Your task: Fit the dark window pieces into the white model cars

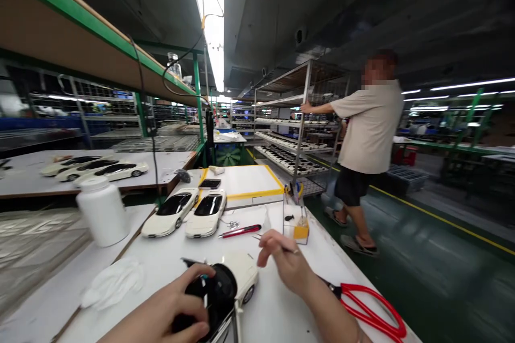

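Note:
My left hand (pixel 177 305) is wrapped round a white model car with a black roof (pixel 227 289) at the near edge of the white table (pixel 281 311). My right hand (pixel 287 265) hovers just right of the car, fingers pinched on a thin tweezer-like tool (pixel 267 241). Two more white model cars (pixel 189 214) stand side by side farther back on the table. A red-handled pen-like tool (pixel 240 231) lies between them and my right hand.
Red-handled scissors (pixel 370 308) lie at the table's right edge. A white bottle (pixel 102 209) and a crumpled white cloth (pixel 115 281) sit at the left. A small clear box (pixel 295 220) stands behind my right hand. A person (pixel 366 150) holds a wheeled rack (pixel 293 139) in the aisle.

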The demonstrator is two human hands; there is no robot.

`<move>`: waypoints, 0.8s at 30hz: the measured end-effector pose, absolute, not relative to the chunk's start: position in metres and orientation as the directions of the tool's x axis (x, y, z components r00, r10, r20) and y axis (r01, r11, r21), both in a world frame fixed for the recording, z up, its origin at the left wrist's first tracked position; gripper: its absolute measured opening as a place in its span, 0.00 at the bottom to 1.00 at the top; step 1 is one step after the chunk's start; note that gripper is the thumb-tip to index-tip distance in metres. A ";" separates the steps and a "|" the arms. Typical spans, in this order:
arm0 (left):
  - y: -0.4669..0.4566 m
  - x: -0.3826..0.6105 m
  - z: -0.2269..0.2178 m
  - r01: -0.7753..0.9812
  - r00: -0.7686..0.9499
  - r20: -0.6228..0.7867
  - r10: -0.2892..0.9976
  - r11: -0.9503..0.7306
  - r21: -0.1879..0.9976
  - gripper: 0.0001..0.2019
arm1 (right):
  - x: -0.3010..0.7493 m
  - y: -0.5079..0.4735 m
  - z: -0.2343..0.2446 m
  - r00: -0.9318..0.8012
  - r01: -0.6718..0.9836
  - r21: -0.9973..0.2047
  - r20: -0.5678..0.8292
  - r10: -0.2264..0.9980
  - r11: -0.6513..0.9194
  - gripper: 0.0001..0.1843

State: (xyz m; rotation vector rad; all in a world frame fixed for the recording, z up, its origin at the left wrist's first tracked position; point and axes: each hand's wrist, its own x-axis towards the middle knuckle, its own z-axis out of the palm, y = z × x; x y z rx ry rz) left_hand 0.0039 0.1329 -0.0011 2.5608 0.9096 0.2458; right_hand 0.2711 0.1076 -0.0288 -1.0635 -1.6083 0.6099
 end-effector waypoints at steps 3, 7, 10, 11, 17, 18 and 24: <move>0.122 0.014 0.006 0.648 0.705 0.007 0.709 -0.648 0.400 0.18 | 0.274 0.107 -0.031 0.128 0.264 -0.830 0.535 0.835 0.491 0.29; 0.113 0.027 -0.003 0.823 0.504 0.085 0.859 -0.508 0.253 0.28 | 0.276 0.108 -0.032 0.376 0.228 -0.869 0.495 0.783 0.440 0.28; 0.112 0.029 -0.008 0.864 0.430 0.108 0.896 -0.443 0.238 0.27 | 0.276 0.112 -0.032 0.392 0.167 -0.903 0.429 0.814 0.395 0.27; 0.112 0.029 -0.008 0.855 0.440 0.107 0.892 -0.452 0.255 0.27 | 0.276 0.113 -0.032 0.365 0.114 -0.916 0.398 0.841 0.384 0.26; 0.124 0.017 -0.010 0.718 0.557 0.146 0.818 -0.562 0.410 0.25 | 0.273 0.116 -0.027 0.211 -0.135 -0.939 0.285 0.935 0.317 0.18; 0.127 0.015 -0.011 0.692 0.577 0.148 0.804 -0.576 0.435 0.26 | 0.271 0.114 -0.026 0.196 -0.157 -0.935 0.285 0.938 0.317 0.18; 0.139 0.017 -0.013 0.540 0.682 0.216 0.699 -0.680 0.496 0.22 | 0.263 0.096 -0.019 0.102 -0.246 -0.910 0.318 0.943 0.334 0.15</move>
